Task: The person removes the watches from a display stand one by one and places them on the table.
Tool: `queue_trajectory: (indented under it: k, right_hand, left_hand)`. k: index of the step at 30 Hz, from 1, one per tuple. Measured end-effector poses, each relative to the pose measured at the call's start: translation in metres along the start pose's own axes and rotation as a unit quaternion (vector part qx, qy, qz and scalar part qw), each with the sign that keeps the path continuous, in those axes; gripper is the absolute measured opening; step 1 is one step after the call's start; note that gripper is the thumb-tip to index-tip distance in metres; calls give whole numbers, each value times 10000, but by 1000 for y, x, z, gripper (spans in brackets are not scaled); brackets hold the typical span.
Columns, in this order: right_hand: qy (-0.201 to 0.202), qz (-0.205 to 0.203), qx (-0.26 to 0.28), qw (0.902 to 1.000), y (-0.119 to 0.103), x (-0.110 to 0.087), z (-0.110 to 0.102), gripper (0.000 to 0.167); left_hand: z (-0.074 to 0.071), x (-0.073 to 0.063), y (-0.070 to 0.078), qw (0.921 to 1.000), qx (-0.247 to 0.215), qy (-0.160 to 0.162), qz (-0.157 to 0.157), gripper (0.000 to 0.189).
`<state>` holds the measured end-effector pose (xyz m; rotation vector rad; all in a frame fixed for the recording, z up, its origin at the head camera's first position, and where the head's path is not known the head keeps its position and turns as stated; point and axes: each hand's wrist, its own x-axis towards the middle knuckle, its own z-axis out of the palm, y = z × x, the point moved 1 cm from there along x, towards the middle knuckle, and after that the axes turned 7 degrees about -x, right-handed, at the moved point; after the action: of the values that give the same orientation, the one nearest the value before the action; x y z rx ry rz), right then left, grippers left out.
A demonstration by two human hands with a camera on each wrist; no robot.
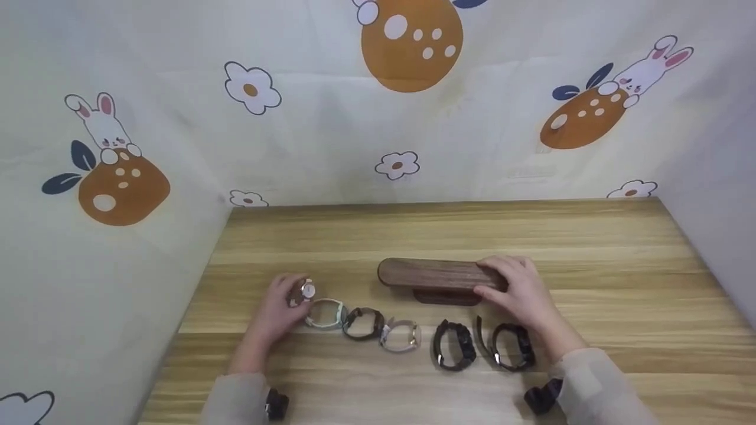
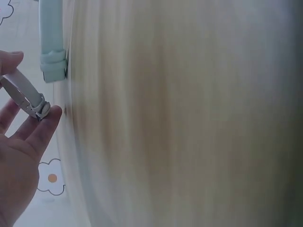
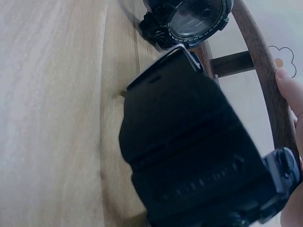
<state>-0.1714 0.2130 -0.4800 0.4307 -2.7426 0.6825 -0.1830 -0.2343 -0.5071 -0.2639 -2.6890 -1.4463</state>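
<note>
At the left of the row, my left hand [image 1: 277,310] pinches a small watch [image 1: 308,290] with a round pale dial. In the left wrist view its light strap [image 2: 29,90] is buckled into a loop between thumb and fingers. My right hand [image 1: 522,289] grips the right end of a dark brown wooden watch stand [image 1: 434,274], a rounded bar on a short base. The right wrist view shows the stand's bar [image 3: 266,80] beside the fingers; nearby watches hide part of it. Beside my left hand stands a mint-green watch [image 1: 341,314].
Along the table [image 1: 620,283], right of the mint one, lie a dark-strapped watch [image 1: 378,324], a pale pink watch [image 1: 416,336] and two chunky black watches, one mid-right [image 1: 465,342] and one [image 1: 524,348] below my right wrist. Patterned cloth [image 1: 319,136] walls the back and sides.
</note>
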Motion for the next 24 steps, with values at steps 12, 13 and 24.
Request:
queue_trajectory:
  k: [12,13,24]
  right_hand:
    - [-72,94,-30,9999,2,-1,0,53]
    - [-79,88,-20,9999,2,-1,0,53]
    - [-99,91,-34,9999,1,0,0,52]
  left_hand:
    - [-11,-4,-2,9923,1176,-351,175,50]
    - [-12,-5,-1,9912,1250,-400,158,49]
    - [-16,-8,5,9771,1863,-947,407,42]
